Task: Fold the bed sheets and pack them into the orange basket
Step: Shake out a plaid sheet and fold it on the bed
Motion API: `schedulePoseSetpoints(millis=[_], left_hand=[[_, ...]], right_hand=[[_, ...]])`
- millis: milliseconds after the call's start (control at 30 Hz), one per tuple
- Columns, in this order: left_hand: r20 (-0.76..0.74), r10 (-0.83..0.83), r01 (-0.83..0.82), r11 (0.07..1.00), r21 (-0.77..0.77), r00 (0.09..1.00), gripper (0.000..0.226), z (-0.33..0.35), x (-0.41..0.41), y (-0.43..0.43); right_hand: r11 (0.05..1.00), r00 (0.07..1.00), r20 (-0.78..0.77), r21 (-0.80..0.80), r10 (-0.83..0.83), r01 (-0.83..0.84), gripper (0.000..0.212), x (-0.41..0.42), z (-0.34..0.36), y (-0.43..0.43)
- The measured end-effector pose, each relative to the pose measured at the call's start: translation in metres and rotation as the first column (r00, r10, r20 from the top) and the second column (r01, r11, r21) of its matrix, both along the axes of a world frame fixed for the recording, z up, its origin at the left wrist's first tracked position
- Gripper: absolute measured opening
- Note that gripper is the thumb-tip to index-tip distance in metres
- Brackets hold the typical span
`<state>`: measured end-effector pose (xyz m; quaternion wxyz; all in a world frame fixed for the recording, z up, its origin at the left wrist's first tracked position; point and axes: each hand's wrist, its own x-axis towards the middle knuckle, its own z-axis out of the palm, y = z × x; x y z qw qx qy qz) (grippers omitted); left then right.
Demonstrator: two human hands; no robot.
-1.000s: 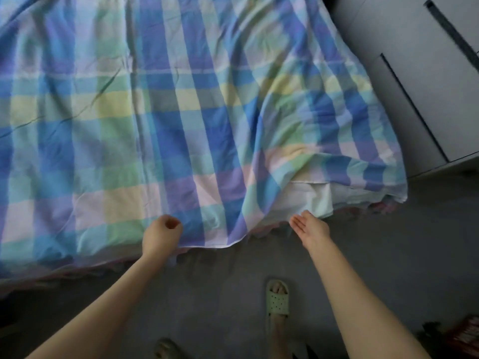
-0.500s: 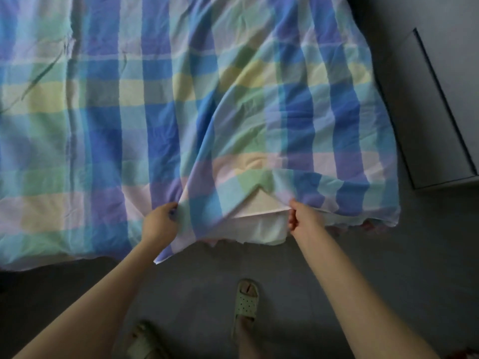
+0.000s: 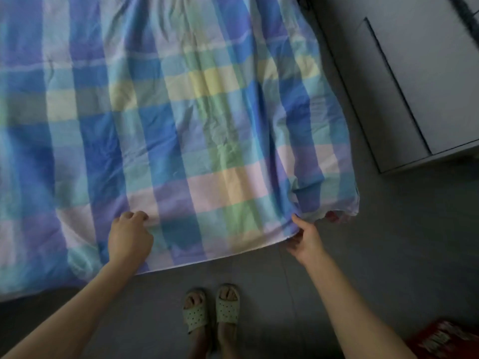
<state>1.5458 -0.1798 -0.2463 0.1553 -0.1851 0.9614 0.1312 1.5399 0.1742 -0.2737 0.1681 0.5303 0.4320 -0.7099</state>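
Note:
A plaid bed sheet (image 3: 197, 120) in blue, green, yellow and lilac lies spread over the bed and fills most of the view. Its near edge runs across the middle, stretched between my hands. My left hand (image 3: 128, 238) rests on top of the sheet near that edge, fingers curled into the cloth. My right hand (image 3: 304, 238) pinches the sheet's hem further right, thumb on top and fingers underneath. The sheet's right corner (image 3: 344, 203) hangs past my right hand. An orange-red thing (image 3: 445, 340) shows at the bottom right corner, mostly cut off.
Grey floor lies below the bed edge, with my two feet in pale green slippers (image 3: 211, 307) on it. A grey cabinet (image 3: 420, 81) stands to the right of the bed, with a narrow gap between them.
The lifted fold with its white underside has been laid flat. Both hands have spread apart along the near edge, drawing the sheet smooth, and my feet have come together.

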Motion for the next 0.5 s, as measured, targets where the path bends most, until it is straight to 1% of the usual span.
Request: schedulePoseSetpoints(millis=[33,100,133,167,200,233,333,467,500], left_hand=[[-0.047,-0.026,0.027,1.000,0.016,0.999,0.030,0.000,-0.006,0.012],[-0.122,-0.081,0.090,0.993,0.072,0.989,0.027,0.001,-0.023,0.042],[-0.146,-0.107,0.123,0.987,0.100,0.983,0.026,0.001,-0.030,0.056],[-0.161,-0.141,0.163,0.978,0.129,0.977,0.026,0.001,-0.037,0.072],[-0.167,-0.162,0.189,0.969,0.157,0.972,0.026,0.000,-0.043,0.084],[-0.167,-0.182,0.212,0.961,0.180,0.969,0.027,0.000,-0.047,0.094],[-0.169,-0.217,0.251,0.944,0.212,0.961,0.027,-0.004,-0.053,0.118],[-0.111,-0.240,0.259,0.941,0.219,0.964,0.028,-0.004,-0.056,0.131],[-0.090,-0.255,0.268,0.939,0.214,0.963,0.028,-0.004,-0.057,0.133]], right_hand=[[0.998,0.998,-0.032,0.011,-0.058,0.058,0.024,-0.004,0.002,0.011],[0.982,0.980,-0.063,-0.013,-0.186,0.186,0.043,-0.011,0.009,0.031],[0.976,0.975,-0.053,-0.015,-0.218,0.217,0.043,-0.016,0.007,0.039],[0.970,0.970,-0.037,0.001,-0.241,0.241,0.036,-0.019,0.007,0.049],[0.970,0.970,-0.017,0.023,-0.242,0.242,0.035,-0.023,0.006,0.054],[0.970,0.971,0.007,0.039,-0.240,0.239,0.038,-0.027,0.004,0.059],[0.965,0.965,0.032,0.019,-0.261,0.261,0.025,-0.038,0.000,0.065],[0.980,0.984,0.062,0.126,-0.165,0.156,0.023,-0.051,-0.017,0.069],[0.976,0.983,0.054,0.140,-0.175,0.166,0.022,-0.051,-0.023,0.070]])
